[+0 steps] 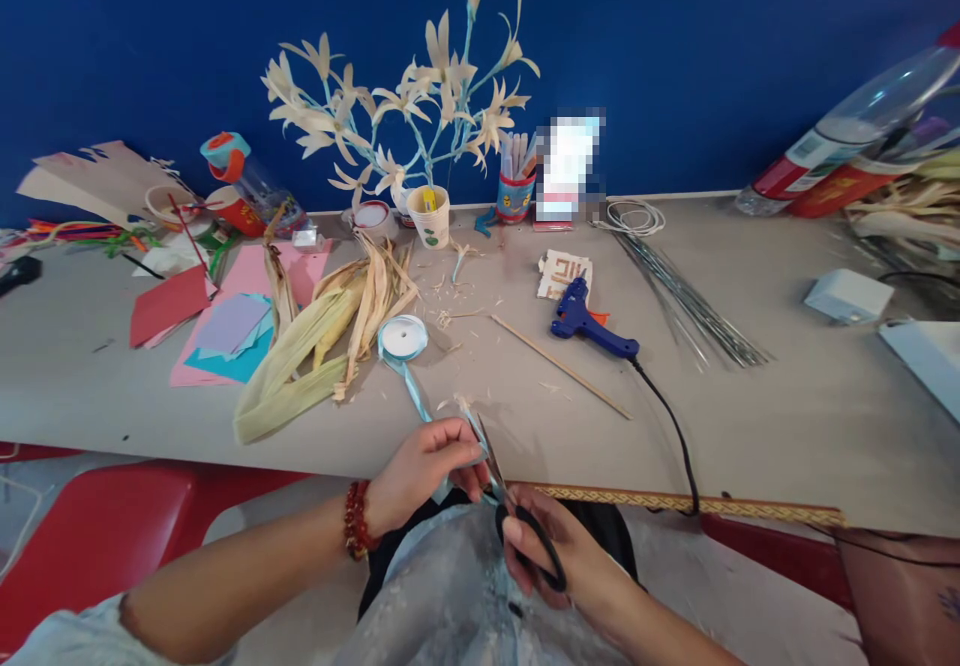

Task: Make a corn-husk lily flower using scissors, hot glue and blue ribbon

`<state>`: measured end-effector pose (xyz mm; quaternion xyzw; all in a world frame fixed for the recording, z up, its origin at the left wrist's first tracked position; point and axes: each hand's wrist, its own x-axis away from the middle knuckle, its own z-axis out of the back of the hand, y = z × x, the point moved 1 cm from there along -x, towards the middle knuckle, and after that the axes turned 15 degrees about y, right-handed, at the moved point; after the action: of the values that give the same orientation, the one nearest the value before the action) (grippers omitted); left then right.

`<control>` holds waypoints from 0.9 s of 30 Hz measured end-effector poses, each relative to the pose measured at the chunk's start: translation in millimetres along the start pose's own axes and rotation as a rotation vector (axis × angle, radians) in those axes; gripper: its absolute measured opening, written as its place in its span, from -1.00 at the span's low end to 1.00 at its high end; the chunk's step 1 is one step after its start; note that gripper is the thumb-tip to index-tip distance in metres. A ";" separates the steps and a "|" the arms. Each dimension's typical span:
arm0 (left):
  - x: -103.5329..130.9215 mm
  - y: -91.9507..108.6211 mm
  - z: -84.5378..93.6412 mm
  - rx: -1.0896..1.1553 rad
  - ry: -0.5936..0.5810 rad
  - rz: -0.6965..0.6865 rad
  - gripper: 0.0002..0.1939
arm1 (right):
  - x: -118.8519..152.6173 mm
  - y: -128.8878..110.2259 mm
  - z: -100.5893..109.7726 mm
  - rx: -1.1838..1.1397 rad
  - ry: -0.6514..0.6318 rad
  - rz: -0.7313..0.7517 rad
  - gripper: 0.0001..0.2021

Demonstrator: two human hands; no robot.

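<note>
At the table's front edge my left hand (444,458) pinches light blue ribbon (414,391), which runs back to a white-centred spool (403,337) lying on the table. A small pale piece with blue wrapping shows just above my fingertips. My right hand (551,546) is closed around the black handles of the scissors (534,544). Their blades point up and to the left, beside the fingers of my left hand and touching or very near the ribbon. Whether the blades are fully closed is hard to tell.
Corn husks (300,376) and coloured paper (240,336) lie left of the spool. Behind stands a paper cup (429,218) with husk flowers (442,71). A blue glue gun (592,324), its cord, a thin stick (562,368) and metal wires (690,306) lie to the right.
</note>
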<state>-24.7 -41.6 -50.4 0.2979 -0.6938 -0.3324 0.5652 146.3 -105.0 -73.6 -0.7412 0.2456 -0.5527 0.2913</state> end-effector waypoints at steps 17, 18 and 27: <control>-4.5 -0.1 3.6 0.184 0.096 0.051 -0.80 | 4.2 -1.4 -2.3 -0.073 -0.063 -0.019 -0.34; -4.0 0.2 4.0 0.193 0.098 0.051 -0.81 | 4.6 -1.4 -2.1 -0.083 -0.074 -0.016 -0.34; -2.9 -3.6 0.1 0.258 0.115 0.050 -0.85 | 4.9 1.6 4.7 -0.101 -0.205 0.047 -0.43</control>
<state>-24.2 -41.5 -55.0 0.3693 -0.7046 -0.2086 0.5689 152.1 -108.7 -72.4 -0.8016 0.2594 -0.4539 0.2901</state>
